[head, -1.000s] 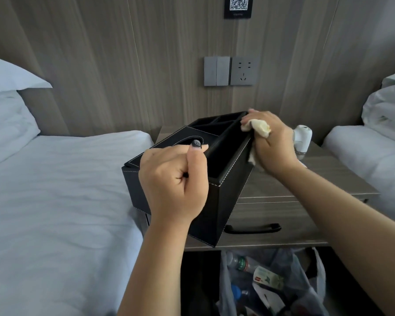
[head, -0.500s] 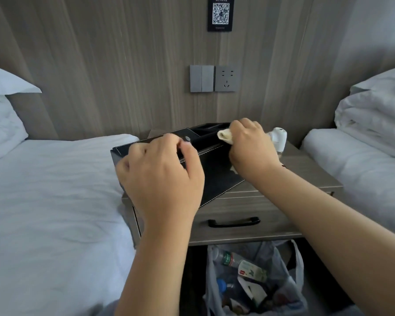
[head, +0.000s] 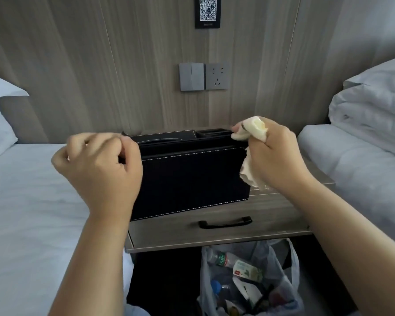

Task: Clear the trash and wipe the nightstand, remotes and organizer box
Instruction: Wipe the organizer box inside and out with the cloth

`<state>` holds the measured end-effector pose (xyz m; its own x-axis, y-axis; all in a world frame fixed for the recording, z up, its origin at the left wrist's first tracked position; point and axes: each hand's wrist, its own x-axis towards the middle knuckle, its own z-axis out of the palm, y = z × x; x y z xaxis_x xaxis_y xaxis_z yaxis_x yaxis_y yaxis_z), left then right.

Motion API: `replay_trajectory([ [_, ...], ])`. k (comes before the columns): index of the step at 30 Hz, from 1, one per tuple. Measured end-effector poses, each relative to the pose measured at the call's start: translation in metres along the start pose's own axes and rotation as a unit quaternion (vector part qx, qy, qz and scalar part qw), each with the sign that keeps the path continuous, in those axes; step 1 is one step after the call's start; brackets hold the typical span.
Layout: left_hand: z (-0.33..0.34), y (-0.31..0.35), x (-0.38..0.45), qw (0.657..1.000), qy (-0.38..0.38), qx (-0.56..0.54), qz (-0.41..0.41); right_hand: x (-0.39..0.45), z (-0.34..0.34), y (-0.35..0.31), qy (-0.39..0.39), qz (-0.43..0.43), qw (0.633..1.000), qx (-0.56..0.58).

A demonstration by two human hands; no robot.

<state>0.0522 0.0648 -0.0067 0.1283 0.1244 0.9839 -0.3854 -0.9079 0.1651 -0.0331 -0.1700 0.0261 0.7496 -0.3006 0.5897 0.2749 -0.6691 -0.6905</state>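
Note:
A black leather organizer box (head: 192, 179) with white stitching stands upright on the wooden nightstand (head: 226, 201), its long side facing me. My left hand (head: 100, 169) grips the box's left end. My right hand (head: 274, 156) is closed around a crumpled white cloth (head: 251, 133), pressed against the box's upper right corner. The remotes are not visible.
A plastic trash bag (head: 249, 277) holding bottles and wrappers sits on the floor below the nightstand drawer (head: 226, 226). White beds flank the nightstand, left (head: 32, 213) and right (head: 363, 167). Switches and a socket (head: 203, 76) are on the wood wall.
The box has gone from tilted and lifted over the left bed edge to standing square on the nightstand. My right hand with the cloth moved to the box's right end.

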Motion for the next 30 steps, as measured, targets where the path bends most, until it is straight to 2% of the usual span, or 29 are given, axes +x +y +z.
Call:
replay_trajectory([
  [2, -0.001, 0.029, -0.005, 0.999, -0.031, -0.006, 0.018, -0.009, -0.003, -0.004, -0.024, 0.044, 0.992, 0.113],
  [4, 0.001, 0.069, -0.017, 0.993, -0.080, -0.057, 0.060, -0.019, -0.005, -0.008, 0.006, 0.067, 0.980, 0.188],
  [6, 0.002, 0.105, -0.029, 0.988, -0.111, -0.086, 0.072, -0.025, -0.011, -0.006, 0.041, 0.074, 0.974, 0.212],
  [8, 0.005, 0.122, -0.033, 0.988, -0.106, -0.103, 0.048, -0.029, -0.018, 0.001, 0.053, 0.101, 0.953, 0.281],
  [10, 0.011, 0.118, -0.030, 0.990, -0.080, -0.109, 0.033, -0.036, -0.023, 0.011, 0.097, 0.156, 0.919, 0.348],
  [13, 0.017, 0.103, -0.022, 0.986, -0.059, -0.157, 0.013, -0.046, -0.010, 0.024, 0.181, 0.220, 0.901, 0.328],
  [15, 0.019, 0.098, -0.019, 0.978, -0.064, -0.199, 0.003, -0.052, 0.009, 0.020, 0.207, 0.229, 0.894, 0.326],
  [20, 0.025, 0.089, -0.015, 0.954, -0.076, -0.291, 0.005, -0.069, 0.050, -0.015, 0.173, 0.108, 0.930, 0.304],
  [22, 0.027, 0.084, -0.014, 0.944, -0.086, -0.319, 0.008, -0.065, 0.058, -0.014, 0.179, 0.089, 0.938, 0.283],
  [25, 0.028, 0.079, -0.014, 0.935, -0.092, -0.341, -0.009, -0.043, 0.056, -0.001, 0.156, 0.121, 0.935, 0.296],
  [28, 0.028, 0.077, -0.014, 0.924, -0.093, -0.371, -0.021, -0.018, 0.050, 0.012, 0.169, 0.210, 0.899, 0.346],
  [30, 0.028, 0.075, -0.013, 0.920, -0.099, -0.378, -0.021, -0.024, 0.057, 0.007, 0.186, 0.194, 0.897, 0.351],
])
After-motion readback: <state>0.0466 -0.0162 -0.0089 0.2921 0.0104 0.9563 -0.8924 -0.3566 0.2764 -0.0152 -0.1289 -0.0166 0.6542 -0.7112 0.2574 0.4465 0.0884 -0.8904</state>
